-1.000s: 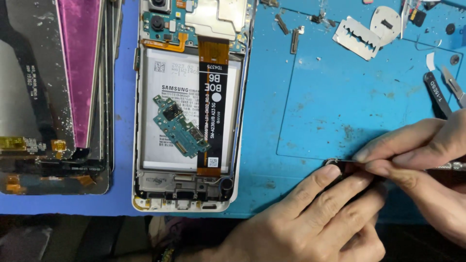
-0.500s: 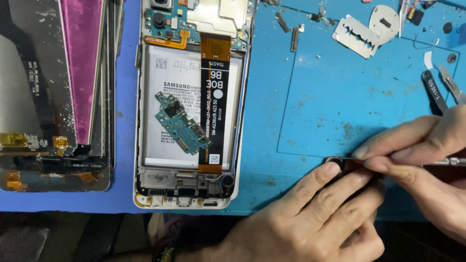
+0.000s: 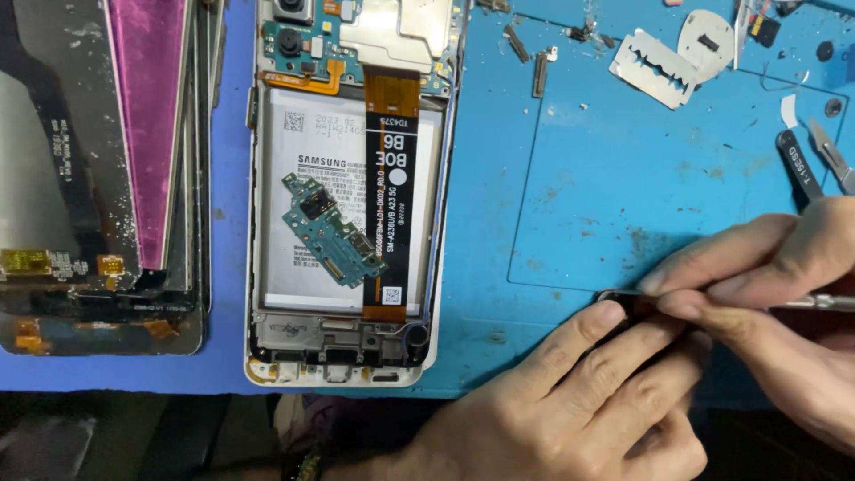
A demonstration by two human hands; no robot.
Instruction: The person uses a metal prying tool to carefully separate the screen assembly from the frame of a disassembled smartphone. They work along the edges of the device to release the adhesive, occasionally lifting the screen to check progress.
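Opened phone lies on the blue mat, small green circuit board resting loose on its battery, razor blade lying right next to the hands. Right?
Not quite. The head view shows the razor blade at the mat's far edge, well away from both hands. Phone and green circuit board are as you say.

1. Phone repair bench, small electronics workshop.
2. Left of the hands: opened phone, back off, battery, flex cable & a loose small circuit board showing.
3. Further left: stack of removed screens.
4. Blue work mat under everything; razor blade, tweezers, tiny screws & brackets above the hands.
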